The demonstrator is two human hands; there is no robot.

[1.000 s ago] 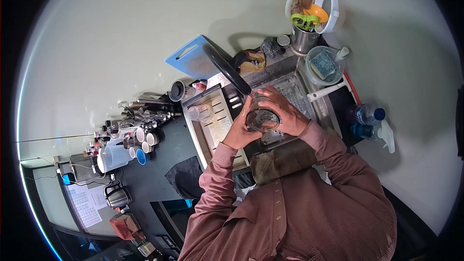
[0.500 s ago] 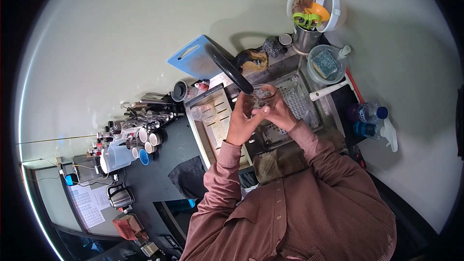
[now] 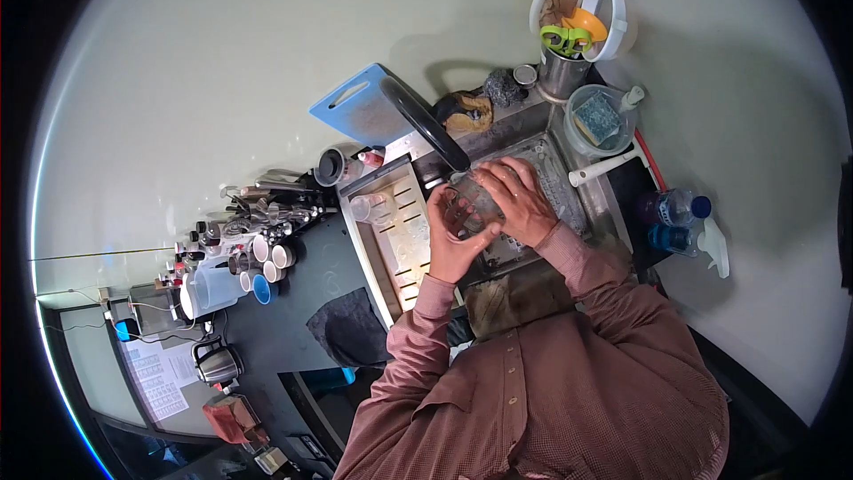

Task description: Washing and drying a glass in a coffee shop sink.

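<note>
Over the sink (image 3: 577, 187), a clear, round glass vessel (image 3: 477, 203) is held tilted between both hands. My left hand (image 3: 451, 244) wraps its near left side, fingers curled round the wall. On the right side my right hand (image 3: 520, 204) grips it, with the fingers laid over the top and the thumb along the near side. The vessel's exact kind is unclear because the fingers cover much of it. Just beyond it ends the black curved faucet (image 3: 425, 124). A perforated mat lies in the sink below.
Left of the sink, a slatted drying rack (image 3: 404, 240) holds a clear cup (image 3: 369, 207). A blue cutting board (image 3: 360, 107) leans on the wall. At right stand a tub with a sponge (image 3: 597, 117), a white-handled brush (image 3: 604, 167) and bottles (image 3: 680, 209). A brown cloth (image 3: 515, 302) hangs at the front.
My right hand has shifted from the vessel's near side up over its top. The vessel has tilted, and my left hand has moved slightly right and nearer to me.
</note>
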